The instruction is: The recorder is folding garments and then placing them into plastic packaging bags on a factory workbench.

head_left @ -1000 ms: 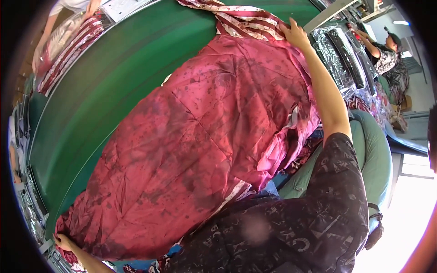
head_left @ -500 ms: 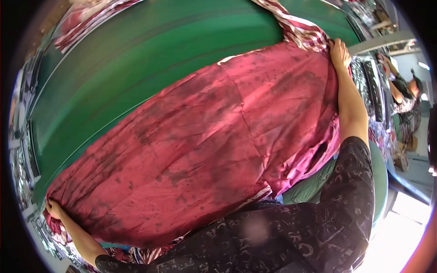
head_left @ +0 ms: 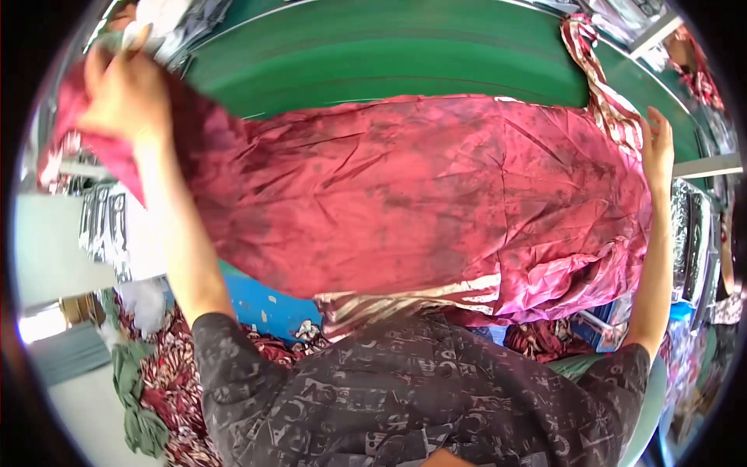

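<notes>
A wide piece of red satiny cloth (head_left: 373, 202) with dark blotches and a seam lies across in front of me. Its left end is lifted and bunched around my left hand (head_left: 128, 101), which is closed on it, though blurred by motion. My right hand (head_left: 660, 148) rests at the cloth's far right corner, fingers pointing up and somewhat apart. Beside it a red-and-white striped strip (head_left: 611, 109) trails away over the green table (head_left: 389, 54). More striped fabric (head_left: 412, 300) shows along the near edge, close to my body.
Below the cloth, a blue surface (head_left: 268, 307) shows on the near left. Heaped patterned red fabric (head_left: 175, 385) and green cloth (head_left: 136, 397) lie at lower left. Clear plastic-wrapped packs (head_left: 689, 226) stand along the right, past a pale bar (head_left: 708, 166).
My left hand has risen from the lower left to the upper left, taking the cloth's left end up. My right hand has shifted rightward and slightly nearer in view, its fingers loosened.
</notes>
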Tool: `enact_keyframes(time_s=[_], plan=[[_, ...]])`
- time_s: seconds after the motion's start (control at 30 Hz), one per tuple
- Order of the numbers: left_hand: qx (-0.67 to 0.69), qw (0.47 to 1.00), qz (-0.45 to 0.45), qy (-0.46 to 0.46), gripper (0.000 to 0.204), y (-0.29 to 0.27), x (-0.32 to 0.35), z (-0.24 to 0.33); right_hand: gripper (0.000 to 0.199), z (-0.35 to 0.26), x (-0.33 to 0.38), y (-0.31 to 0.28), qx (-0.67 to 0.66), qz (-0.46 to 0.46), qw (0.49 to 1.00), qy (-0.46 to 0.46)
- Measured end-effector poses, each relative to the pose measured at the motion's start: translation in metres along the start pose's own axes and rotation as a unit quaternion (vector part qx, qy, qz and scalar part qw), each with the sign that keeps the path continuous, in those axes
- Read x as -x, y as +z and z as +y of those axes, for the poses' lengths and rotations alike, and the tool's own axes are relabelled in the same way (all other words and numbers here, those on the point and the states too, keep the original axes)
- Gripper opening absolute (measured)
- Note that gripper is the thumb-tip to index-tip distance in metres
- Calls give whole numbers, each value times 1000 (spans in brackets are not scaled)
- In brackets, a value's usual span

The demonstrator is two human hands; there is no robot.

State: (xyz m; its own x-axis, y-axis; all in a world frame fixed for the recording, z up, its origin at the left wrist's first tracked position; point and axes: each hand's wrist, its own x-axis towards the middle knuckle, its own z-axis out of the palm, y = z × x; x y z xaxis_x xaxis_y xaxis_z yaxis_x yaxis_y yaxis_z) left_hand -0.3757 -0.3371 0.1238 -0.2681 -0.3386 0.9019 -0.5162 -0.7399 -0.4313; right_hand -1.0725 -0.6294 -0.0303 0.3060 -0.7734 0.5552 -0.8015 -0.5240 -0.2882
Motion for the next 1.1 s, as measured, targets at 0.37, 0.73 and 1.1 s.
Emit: enact_keyframes(time_s=[0.37,0.73,1.1], plan=[[886,187,-361,222,36,-322,28,238,50,-48,67,-4,-636,-97,681,349],[553,551,-542,-312,43,-93,202,72,46,-29,86,26,-383,-198,872,234],[535,610,-525,-258,53,-108,188,132,42,140,-50,-111,43,-65,996,-31]])
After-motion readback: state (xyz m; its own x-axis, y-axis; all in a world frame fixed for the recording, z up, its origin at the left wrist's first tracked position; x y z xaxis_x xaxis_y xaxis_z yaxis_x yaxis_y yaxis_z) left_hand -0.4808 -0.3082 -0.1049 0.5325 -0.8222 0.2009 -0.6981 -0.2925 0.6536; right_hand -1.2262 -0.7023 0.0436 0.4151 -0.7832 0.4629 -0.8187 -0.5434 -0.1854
